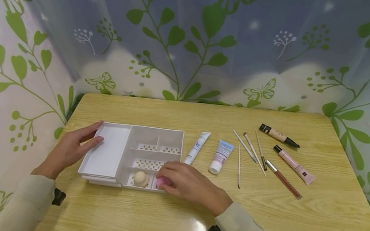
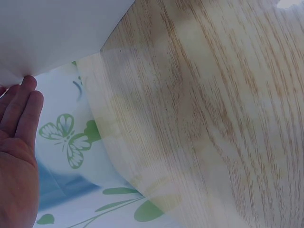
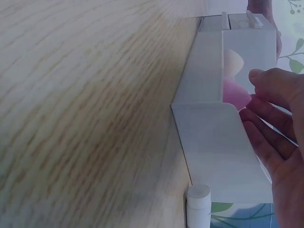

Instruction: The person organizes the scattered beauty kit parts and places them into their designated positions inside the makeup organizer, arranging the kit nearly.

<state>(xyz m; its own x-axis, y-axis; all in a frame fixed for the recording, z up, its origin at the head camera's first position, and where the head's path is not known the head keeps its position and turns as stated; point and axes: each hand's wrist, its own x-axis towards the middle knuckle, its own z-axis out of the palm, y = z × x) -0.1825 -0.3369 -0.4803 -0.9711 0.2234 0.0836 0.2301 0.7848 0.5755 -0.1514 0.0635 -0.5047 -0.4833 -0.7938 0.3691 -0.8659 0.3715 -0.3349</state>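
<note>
A white organizer box (image 1: 125, 154) with several compartments lies on the table. My left hand (image 1: 71, 147) holds its left edge, thumb over the rim and fingers along the outer side; in the left wrist view those fingers (image 2: 21, 107) touch the white wall. My right hand (image 1: 187, 184) is over the front right compartment, at a pink makeup sponge (image 3: 235, 94). In the right wrist view its thumb is apart from the sponge, and the fingertips are beside it. A beige makeup sponge (image 1: 140, 178) sits in the neighbouring front compartment.
Right of the box lie a white tube (image 1: 197, 148), a blue-and-pink tube (image 1: 222, 157), several thin brushes and sticks (image 1: 239, 166), a beige tube with a black cap (image 1: 278, 135), a pink tube (image 1: 294, 165) and a brown lip gloss (image 1: 284, 179). A patterned curtain (image 1: 197, 43) surrounds the wooden table (image 1: 318, 221).
</note>
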